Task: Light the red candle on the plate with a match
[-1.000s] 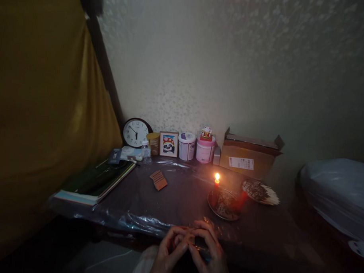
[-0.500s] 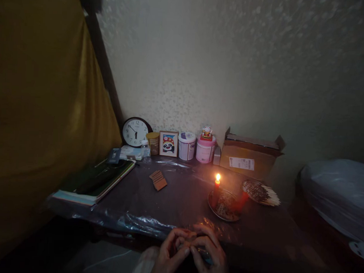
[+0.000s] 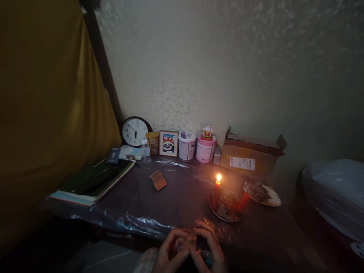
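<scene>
My left hand (image 3: 172,253) and my right hand (image 3: 212,249) meet at the table's front edge, fingers bent and thumb tips close together. Between them is a small brown flat piece (image 3: 191,241), mostly hidden by the fingers; its kind is too dim to tell. Beyond my right hand, a lit red candle (image 3: 217,189) stands upright on a round metal plate (image 3: 212,212) with dark residue. A second red object (image 3: 243,200) is blurred at the plate's right side. Farther left lies a small brown slatted piece (image 3: 158,180).
Right of the plate is a fan of pale sticks with dark ends (image 3: 262,193). A cardboard box (image 3: 248,154), pink tub (image 3: 205,150), white tub (image 3: 186,148), panda picture (image 3: 169,144) and clock (image 3: 135,131) line the wall. Books (image 3: 97,181) lie left on the plastic-covered table (image 3: 179,200).
The fingers of my right hand have shifted slightly, leaving more of the brown piece and a dark gap visible between my hands. The candle still burns in place.
</scene>
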`<state>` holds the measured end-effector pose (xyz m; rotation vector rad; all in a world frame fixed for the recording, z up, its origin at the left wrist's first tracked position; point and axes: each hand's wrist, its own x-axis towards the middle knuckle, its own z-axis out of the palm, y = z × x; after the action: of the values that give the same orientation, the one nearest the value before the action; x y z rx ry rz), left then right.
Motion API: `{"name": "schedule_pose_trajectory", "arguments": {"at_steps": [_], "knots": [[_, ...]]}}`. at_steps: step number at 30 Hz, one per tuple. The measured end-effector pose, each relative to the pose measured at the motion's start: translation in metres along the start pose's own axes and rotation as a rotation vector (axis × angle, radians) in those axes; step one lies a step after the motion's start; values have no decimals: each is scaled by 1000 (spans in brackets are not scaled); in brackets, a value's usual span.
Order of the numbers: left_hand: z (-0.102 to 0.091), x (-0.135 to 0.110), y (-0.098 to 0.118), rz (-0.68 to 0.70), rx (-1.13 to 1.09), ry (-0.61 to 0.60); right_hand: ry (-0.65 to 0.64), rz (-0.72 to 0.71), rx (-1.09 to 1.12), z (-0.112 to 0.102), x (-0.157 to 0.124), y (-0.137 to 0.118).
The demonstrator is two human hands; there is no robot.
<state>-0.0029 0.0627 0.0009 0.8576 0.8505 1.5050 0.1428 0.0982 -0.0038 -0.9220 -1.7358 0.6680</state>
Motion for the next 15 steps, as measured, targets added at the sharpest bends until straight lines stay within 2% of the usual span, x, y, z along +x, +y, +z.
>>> {"name": "schedule_pose_trajectory", "arguments": {"at_steps": [6, 15], "knots": [[-3, 0, -2, 12, -17, -1, -118, -51, -57, -5, 4, 4], [-6, 0, -10, 60, -53, 14, -42, -6, 35, 2, -2, 7]]}}
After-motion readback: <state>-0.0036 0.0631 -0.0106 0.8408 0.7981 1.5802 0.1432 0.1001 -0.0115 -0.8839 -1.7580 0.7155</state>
